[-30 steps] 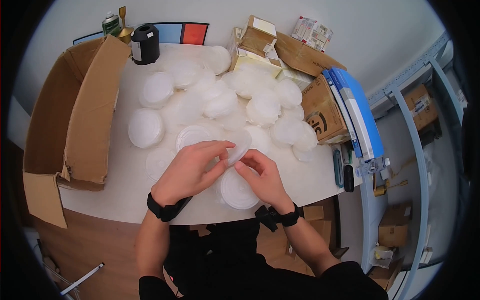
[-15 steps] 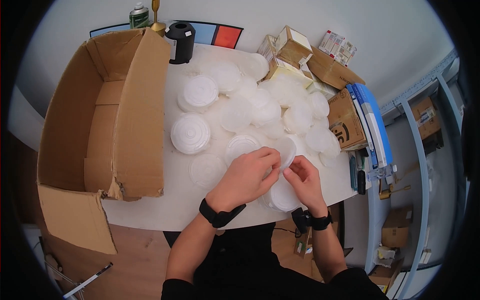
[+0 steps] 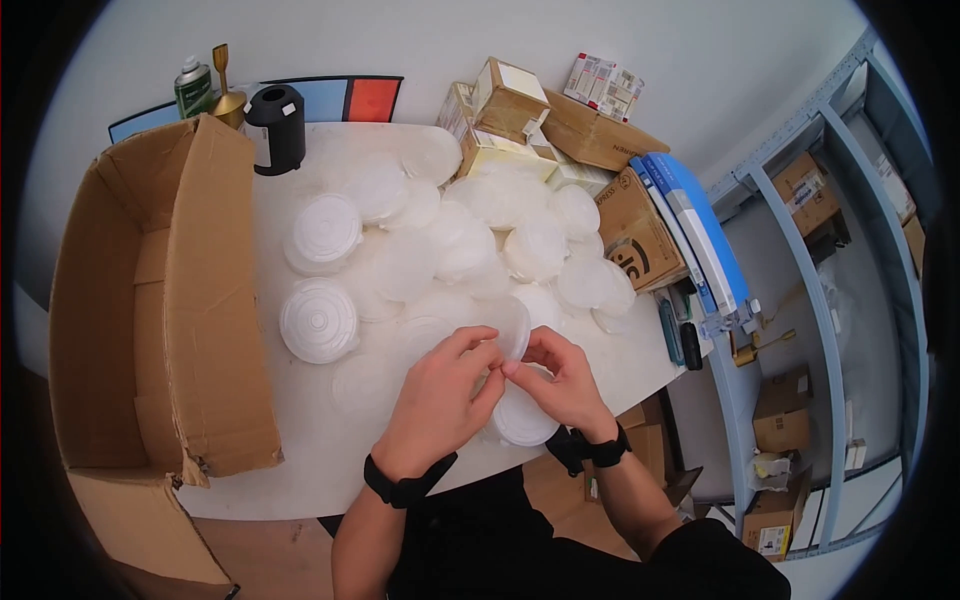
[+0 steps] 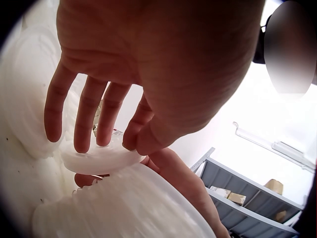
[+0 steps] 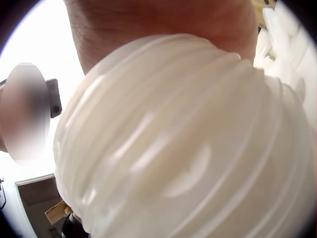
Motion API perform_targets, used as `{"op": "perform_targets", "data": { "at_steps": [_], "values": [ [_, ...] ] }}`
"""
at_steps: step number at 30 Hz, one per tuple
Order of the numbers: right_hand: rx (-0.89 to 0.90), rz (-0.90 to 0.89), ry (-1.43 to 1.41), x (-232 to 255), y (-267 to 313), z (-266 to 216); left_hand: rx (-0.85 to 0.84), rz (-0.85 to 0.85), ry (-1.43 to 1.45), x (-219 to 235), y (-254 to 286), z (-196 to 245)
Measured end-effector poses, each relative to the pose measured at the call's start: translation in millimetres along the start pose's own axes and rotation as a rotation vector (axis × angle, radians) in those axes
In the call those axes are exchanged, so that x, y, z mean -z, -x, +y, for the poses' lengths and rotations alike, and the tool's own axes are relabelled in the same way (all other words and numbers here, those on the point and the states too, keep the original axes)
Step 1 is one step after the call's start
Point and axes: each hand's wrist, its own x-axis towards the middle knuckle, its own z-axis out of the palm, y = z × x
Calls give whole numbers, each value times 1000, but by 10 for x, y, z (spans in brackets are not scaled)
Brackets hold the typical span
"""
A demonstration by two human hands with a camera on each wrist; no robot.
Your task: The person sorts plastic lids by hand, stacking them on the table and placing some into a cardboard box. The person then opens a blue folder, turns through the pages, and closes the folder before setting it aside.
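Over the front of the table, both hands hold a round translucent plastic lid [image 3: 514,325], tilted up on edge. My left hand [image 3: 438,402] pinches its rim between thumb and forefinger; in the left wrist view the other fingers reach down over the lid [image 4: 101,161]. My right hand [image 3: 566,390] grips the lid from the right side, thumb near the left fingertips. Just below the hands stands a stack of lids [image 3: 525,424], whose ridged side [image 5: 173,139] fills the right wrist view and hides the right fingers.
Many more stacks of lids [image 3: 320,320] cover the white table [image 3: 300,430]. A large open cardboard box [image 3: 220,320] stands at the left. Behind are a black canister [image 3: 275,132] and small cartons [image 3: 508,100]. Blue binders [image 3: 690,215] and a box [image 3: 640,235] border the right side.
The head view swung right, then back. Both hands stay close together on the lid above the front stack, and their fingertips have come closer together at its rim.
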Motion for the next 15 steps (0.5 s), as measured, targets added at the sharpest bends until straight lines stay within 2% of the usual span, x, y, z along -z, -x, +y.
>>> {"op": "perform_targets", "data": {
  "at_steps": [4, 15],
  "values": [
    [-37, -25, 21, -6, 14, -12, 24, -14, -3, 40, 4, 29],
    [57, 11, 2, -53, -7, -38, 95, -3, 102, 33, -18, 11]
  ]
}}
